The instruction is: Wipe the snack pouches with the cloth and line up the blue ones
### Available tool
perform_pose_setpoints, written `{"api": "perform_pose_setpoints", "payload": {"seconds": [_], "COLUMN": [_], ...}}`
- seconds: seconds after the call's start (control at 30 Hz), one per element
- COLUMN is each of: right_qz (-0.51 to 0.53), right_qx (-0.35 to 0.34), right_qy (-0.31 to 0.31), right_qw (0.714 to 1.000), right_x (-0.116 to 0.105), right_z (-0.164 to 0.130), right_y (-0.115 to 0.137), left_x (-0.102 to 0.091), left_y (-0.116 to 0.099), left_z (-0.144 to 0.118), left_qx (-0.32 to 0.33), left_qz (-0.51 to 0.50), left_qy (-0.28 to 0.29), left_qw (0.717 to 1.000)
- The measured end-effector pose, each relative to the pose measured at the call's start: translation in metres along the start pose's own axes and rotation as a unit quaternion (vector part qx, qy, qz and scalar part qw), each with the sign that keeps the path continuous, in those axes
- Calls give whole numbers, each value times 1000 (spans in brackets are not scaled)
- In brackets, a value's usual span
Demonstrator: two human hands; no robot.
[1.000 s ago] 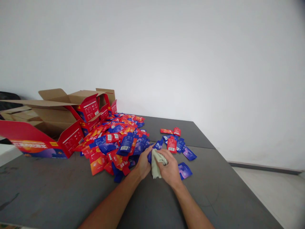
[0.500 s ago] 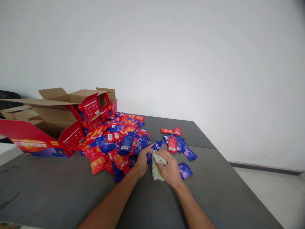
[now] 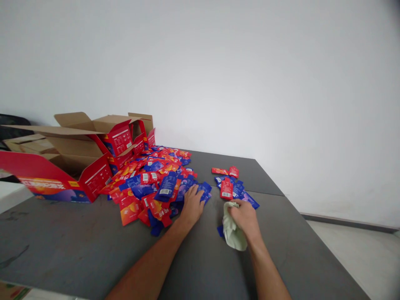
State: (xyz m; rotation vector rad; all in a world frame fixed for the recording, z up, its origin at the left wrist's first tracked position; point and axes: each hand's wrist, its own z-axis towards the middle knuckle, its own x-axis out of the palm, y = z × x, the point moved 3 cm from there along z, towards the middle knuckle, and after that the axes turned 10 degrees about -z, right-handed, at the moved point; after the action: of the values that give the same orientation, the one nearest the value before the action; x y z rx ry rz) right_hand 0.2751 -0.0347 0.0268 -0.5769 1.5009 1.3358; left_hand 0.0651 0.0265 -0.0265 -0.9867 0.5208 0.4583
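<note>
My left hand [image 3: 192, 206] lies over the right edge of a heap of red and blue pouches [image 3: 156, 166]. Its fingers are somewhat apart, touching a blue pouch [image 3: 205, 191]. To the right, my right hand [image 3: 245, 217] is closed on a pale green cloth [image 3: 233, 232] that hangs down over the table. A blue corner of a pouch [image 3: 220, 231] shows beside the cloth; the rest of it is hidden, and I cannot tell whether the hand also grips it. Just beyond the right hand lies a small group of pouches, with a red pouch [image 3: 226, 188] on top.
Open red cartons [image 3: 93, 177] with brown flaps stand at the left, behind and beside the heap. The dark grey table [image 3: 200, 266] has a seam across it and a right edge above a pale floor [image 3: 350, 246]. A white wall [image 3: 250, 83] rises behind.
My hands have come apart. The left has let go of the blue pouch and rests at the heap's edge; the right has moved right and nearer with the cloth.
</note>
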Motion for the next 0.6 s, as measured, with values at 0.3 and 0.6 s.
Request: {"api": "perform_pose_setpoints", "payload": {"seconds": [0.3,0.6], "right_qz": [-73,15], "right_qx": [28,-48], "right_qy": [75,52], "right_qw": [994,997], "right_x": [5,8], "right_z": [1,-5], "right_y": [-9,10], "left_x": [5,20], "left_y": [-36,-44], "left_z": [-12,-25], "left_qx": [105,111], "left_qz": [-66,-48], "left_qy": [155,306], "left_qw": [980,944]}}
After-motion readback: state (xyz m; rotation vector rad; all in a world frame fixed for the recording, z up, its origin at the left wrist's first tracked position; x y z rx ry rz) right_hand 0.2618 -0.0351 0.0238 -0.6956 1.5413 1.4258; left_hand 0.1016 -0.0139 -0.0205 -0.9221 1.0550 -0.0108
